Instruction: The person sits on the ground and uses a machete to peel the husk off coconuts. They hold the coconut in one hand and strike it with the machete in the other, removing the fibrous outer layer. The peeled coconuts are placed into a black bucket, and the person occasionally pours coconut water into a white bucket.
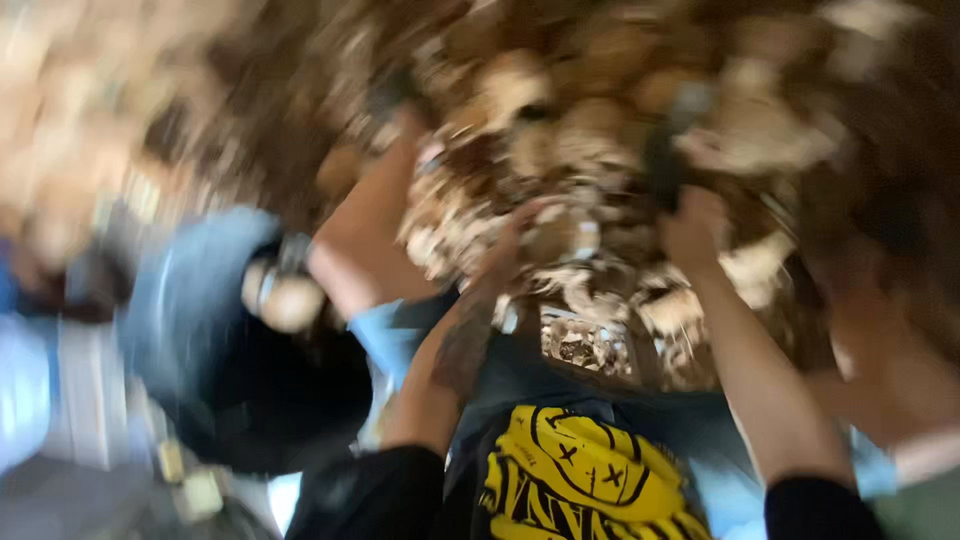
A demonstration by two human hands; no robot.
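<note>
Gripping a dark tool [664,160], right hand [692,228].

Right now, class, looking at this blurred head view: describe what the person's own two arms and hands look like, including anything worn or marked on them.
Both arms have black sleeves pushed back, leaving the forearms bare. The left forearm carries a dark tattoo; the right forearm shows no marking. The left hand and right hand appear bare, with no gloves; motion blur hides finer detail such as rings.
</note>
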